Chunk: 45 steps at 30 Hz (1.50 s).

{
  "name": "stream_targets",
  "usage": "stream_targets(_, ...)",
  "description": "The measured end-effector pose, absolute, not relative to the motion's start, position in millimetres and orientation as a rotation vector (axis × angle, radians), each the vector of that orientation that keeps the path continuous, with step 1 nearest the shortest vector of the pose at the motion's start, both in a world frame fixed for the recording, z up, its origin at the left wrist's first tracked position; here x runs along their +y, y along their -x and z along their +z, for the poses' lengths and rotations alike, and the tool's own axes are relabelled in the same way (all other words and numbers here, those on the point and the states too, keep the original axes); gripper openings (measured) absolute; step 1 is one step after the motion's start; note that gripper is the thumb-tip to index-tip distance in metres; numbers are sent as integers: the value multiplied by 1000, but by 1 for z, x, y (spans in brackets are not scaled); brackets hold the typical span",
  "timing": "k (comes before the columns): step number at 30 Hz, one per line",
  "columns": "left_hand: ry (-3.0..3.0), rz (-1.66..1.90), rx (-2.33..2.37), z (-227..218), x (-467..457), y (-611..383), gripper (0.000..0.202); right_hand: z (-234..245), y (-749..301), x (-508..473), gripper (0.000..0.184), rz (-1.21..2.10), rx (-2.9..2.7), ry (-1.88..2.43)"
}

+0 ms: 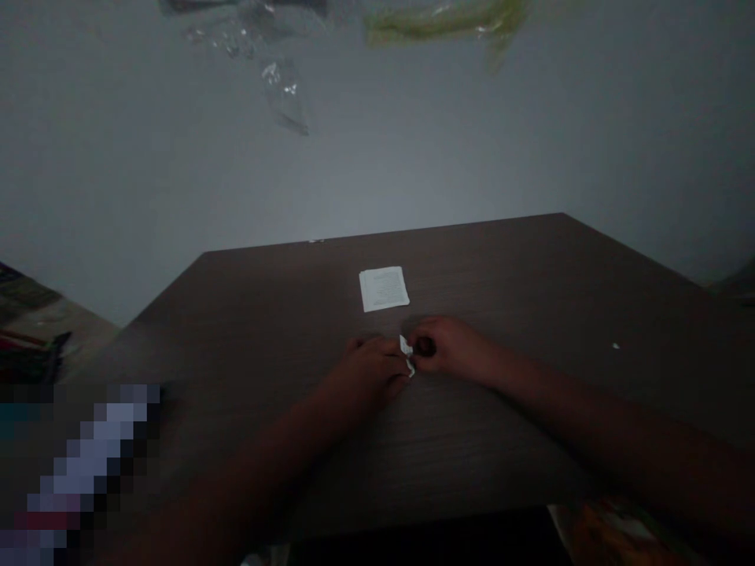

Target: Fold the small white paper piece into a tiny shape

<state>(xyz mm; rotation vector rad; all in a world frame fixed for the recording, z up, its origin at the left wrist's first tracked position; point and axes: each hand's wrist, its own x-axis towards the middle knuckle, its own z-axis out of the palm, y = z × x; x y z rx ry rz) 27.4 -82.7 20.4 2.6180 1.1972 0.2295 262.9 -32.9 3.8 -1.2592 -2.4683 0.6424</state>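
Note:
Between my two hands, low over the table, is a small crumpled piece of white paper. My left hand has its fingers closed on the paper's left side, palm down near the tabletop. From the right, my right hand pinches the same piece, thumb and forefinger curled into a ring. Parts of the paper are covered by my fingers. Just beyond my hands lies a flat stack of white printed paper sheets, its text too small to read.
The dark wood-grain table reaches back to a pale wall. A tiny white scrap lies at the right. A pixelated patch hides something at the left front. Clear plastic and yellowish plastic are on the wall.

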Motion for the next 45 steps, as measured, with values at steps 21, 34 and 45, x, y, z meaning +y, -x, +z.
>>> stream_targets(21, -2633, 258, 1168, 18, -82, -19, 27, 5, -270, -21, 9, 742, -2480, 1185)
stream_targets(34, -2555, 172, 1240, 32, -88, -26, 23, 11, -271, -34, 27, 605, -2565, 1189)
stream_targets(45, -2578, 235, 1222, 27, -89, -25, 22, 16, -270, -38, 31, 657, -2540, 1223)
